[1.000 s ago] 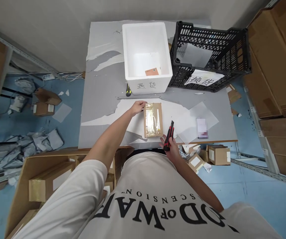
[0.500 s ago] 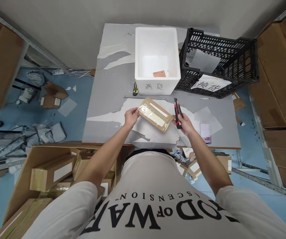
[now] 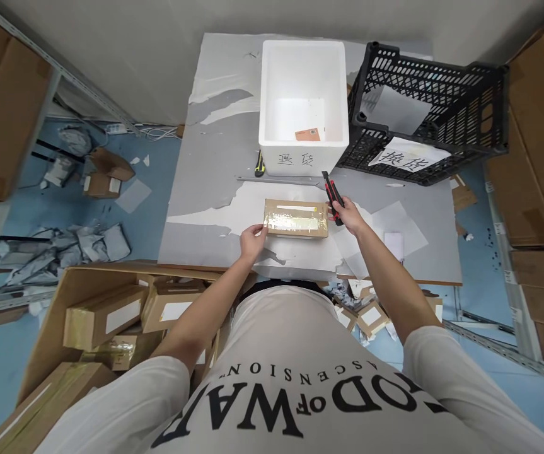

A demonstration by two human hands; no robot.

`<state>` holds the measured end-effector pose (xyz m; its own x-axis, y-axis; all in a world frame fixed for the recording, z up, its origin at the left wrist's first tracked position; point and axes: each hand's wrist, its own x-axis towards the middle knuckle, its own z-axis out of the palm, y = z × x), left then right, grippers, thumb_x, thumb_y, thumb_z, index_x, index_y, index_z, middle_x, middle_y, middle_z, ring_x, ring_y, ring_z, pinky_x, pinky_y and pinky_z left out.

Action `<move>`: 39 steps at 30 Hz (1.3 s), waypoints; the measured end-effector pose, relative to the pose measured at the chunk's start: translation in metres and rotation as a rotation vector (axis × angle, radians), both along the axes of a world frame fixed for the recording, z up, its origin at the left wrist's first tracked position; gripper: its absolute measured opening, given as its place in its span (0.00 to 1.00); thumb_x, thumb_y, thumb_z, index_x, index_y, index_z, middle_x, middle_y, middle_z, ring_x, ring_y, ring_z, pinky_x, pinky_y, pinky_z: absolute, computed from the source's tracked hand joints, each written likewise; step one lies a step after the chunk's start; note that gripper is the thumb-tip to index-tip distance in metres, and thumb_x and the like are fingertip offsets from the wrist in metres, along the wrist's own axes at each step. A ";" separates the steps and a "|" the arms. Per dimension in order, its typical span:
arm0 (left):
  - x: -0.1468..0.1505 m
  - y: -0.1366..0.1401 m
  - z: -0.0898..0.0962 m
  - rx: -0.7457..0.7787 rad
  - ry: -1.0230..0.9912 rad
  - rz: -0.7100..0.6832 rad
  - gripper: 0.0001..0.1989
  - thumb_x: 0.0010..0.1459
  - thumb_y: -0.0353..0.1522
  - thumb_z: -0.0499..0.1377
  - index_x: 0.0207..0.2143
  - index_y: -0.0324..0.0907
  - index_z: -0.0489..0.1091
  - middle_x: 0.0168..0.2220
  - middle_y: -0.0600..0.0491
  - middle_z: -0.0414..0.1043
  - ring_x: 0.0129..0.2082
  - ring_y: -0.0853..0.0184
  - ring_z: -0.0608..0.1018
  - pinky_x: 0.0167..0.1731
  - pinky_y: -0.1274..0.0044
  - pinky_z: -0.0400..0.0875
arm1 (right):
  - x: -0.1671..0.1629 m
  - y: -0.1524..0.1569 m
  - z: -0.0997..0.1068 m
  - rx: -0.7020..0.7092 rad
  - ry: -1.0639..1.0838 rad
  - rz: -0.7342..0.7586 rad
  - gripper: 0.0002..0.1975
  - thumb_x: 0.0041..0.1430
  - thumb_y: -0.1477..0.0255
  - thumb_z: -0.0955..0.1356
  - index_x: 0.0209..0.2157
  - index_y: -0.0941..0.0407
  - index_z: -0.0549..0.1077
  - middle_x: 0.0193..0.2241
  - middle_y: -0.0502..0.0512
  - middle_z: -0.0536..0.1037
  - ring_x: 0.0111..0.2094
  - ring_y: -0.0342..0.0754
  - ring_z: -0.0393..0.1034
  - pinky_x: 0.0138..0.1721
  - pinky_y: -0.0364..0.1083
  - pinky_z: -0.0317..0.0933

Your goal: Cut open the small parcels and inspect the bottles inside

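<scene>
A small brown cardboard box (image 3: 295,219), wrapped in shiny clear tape and bearing a white label strip, is in front of me over the torn white paper on the table. My left hand (image 3: 253,242) pinches its near left corner. At the right end, my right hand (image 3: 348,215) grips a red and black utility knife (image 3: 333,198), its blade end pointing up and away from me. Fingertips of that hand also reach the box's right edge. Whether the box rests fully on the table is hard to tell.
Behind the box stands a white foam bin (image 3: 304,151) with an orange card (image 3: 307,135) inside. A black plastic crate (image 3: 442,126) is to its right. A yellow and black cutter (image 3: 259,164) lies by the bin. Below left, a large carton (image 3: 40,328) holds several boxes.
The box has turned from a slant to nearly level with the table edge. The knife has tilted to the left with my right hand, and my left hand has come slightly nearer me.
</scene>
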<state>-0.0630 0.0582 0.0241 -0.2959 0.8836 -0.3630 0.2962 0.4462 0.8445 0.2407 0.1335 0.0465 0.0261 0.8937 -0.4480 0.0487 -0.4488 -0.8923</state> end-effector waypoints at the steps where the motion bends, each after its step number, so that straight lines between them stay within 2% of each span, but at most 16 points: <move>1: -0.002 0.002 0.004 0.033 0.118 -0.055 0.20 0.53 0.39 0.61 0.45 0.39 0.73 0.50 0.41 0.73 0.50 0.53 0.75 0.52 0.61 0.69 | 0.002 -0.004 -0.002 0.018 -0.016 -0.007 0.19 0.56 0.58 0.67 0.45 0.51 0.63 0.46 0.54 0.75 0.37 0.43 0.75 0.31 0.42 0.72; 4: -0.001 0.015 0.014 0.181 0.378 -0.239 0.28 0.54 0.39 0.59 0.56 0.40 0.65 0.64 0.40 0.55 0.63 0.50 0.61 0.59 0.60 0.60 | 0.012 -0.028 -0.006 0.077 -0.091 -0.068 0.22 0.55 0.55 0.66 0.46 0.51 0.61 0.46 0.55 0.75 0.37 0.44 0.74 0.28 0.41 0.70; 7: 0.008 0.036 0.022 0.311 0.535 -0.582 0.40 0.52 0.46 0.60 0.64 0.40 0.53 0.69 0.40 0.38 0.68 0.48 0.47 0.62 0.56 0.50 | 0.022 -0.066 -0.009 0.077 -0.180 -0.104 0.22 0.53 0.53 0.66 0.44 0.53 0.62 0.40 0.54 0.75 0.26 0.41 0.72 0.19 0.39 0.63; 10: 0.018 0.055 0.026 0.340 0.694 -0.913 0.56 0.43 0.54 0.63 0.66 0.38 0.44 0.69 0.37 0.34 0.68 0.43 0.40 0.62 0.50 0.38 | 0.025 -0.102 -0.011 0.031 -0.168 -0.074 0.23 0.53 0.52 0.66 0.43 0.54 0.63 0.33 0.51 0.74 0.17 0.37 0.63 0.14 0.39 0.56; 12: 0.023 0.062 0.025 0.313 0.762 -0.991 0.61 0.39 0.57 0.63 0.67 0.37 0.41 0.68 0.35 0.36 0.67 0.41 0.40 0.61 0.49 0.35 | 0.022 -0.117 -0.012 -0.002 -0.110 -0.050 0.24 0.52 0.51 0.66 0.44 0.53 0.63 0.31 0.49 0.73 0.15 0.37 0.61 0.13 0.39 0.55; 16: 0.026 0.064 0.020 0.315 0.764 -0.966 0.62 0.37 0.59 0.63 0.66 0.36 0.44 0.67 0.33 0.43 0.67 0.41 0.45 0.62 0.52 0.43 | 0.016 -0.124 -0.009 -0.027 -0.007 -0.049 0.26 0.51 0.50 0.67 0.45 0.53 0.63 0.28 0.47 0.72 0.15 0.37 0.60 0.13 0.40 0.55; 19: 0.024 0.063 0.017 0.384 0.709 -0.950 0.62 0.34 0.60 0.63 0.65 0.36 0.47 0.65 0.33 0.48 0.66 0.40 0.48 0.61 0.53 0.49 | 0.017 -0.120 -0.005 -0.037 0.026 -0.043 0.25 0.51 0.51 0.67 0.43 0.53 0.63 0.26 0.45 0.71 0.13 0.37 0.60 0.13 0.40 0.54; 22: 0.023 0.063 0.012 0.452 0.666 -0.939 0.63 0.31 0.59 0.65 0.63 0.33 0.49 0.63 0.31 0.50 0.65 0.39 0.50 0.61 0.53 0.51 | 0.024 -0.117 -0.002 -0.054 0.006 0.004 0.24 0.52 0.52 0.67 0.43 0.53 0.64 0.24 0.44 0.70 0.12 0.37 0.59 0.11 0.39 0.52; 27: 0.022 0.062 0.003 0.499 0.621 -0.901 0.62 0.31 0.57 0.67 0.63 0.33 0.50 0.62 0.31 0.50 0.64 0.38 0.51 0.60 0.51 0.51 | 0.039 -0.111 0.003 -0.111 -0.069 0.168 0.21 0.53 0.55 0.66 0.42 0.54 0.65 0.19 0.42 0.68 0.11 0.37 0.57 0.10 0.38 0.51; 32: 0.024 0.061 0.003 0.476 0.598 -0.895 0.62 0.32 0.56 0.68 0.63 0.33 0.49 0.62 0.31 0.49 0.65 0.39 0.50 0.61 0.52 0.49 | 0.054 -0.111 0.012 -0.151 -0.179 0.321 0.19 0.54 0.57 0.66 0.42 0.54 0.67 0.16 0.41 0.67 0.11 0.38 0.57 0.11 0.38 0.51; 35: 0.024 0.062 0.005 0.458 0.585 -0.885 0.62 0.31 0.55 0.68 0.63 0.34 0.49 0.62 0.32 0.48 0.64 0.39 0.50 0.61 0.52 0.50 | 0.058 -0.117 0.016 -0.178 -0.185 0.358 0.18 0.55 0.57 0.66 0.41 0.54 0.66 0.15 0.41 0.66 0.10 0.38 0.57 0.10 0.38 0.50; 39: 0.025 0.062 0.007 0.434 0.565 -0.888 0.61 0.31 0.54 0.69 0.63 0.36 0.49 0.63 0.33 0.48 0.64 0.39 0.50 0.59 0.53 0.54 | 0.055 -0.131 0.017 -0.204 -0.167 0.316 0.17 0.55 0.56 0.66 0.39 0.54 0.66 0.14 0.40 0.65 0.10 0.39 0.57 0.10 0.38 0.49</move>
<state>-0.0381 0.1201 0.0316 0.4729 0.8810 0.0115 0.7486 -0.4086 0.5221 0.2952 0.0023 0.0636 -0.1483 0.7628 -0.6294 0.3496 -0.5549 -0.7549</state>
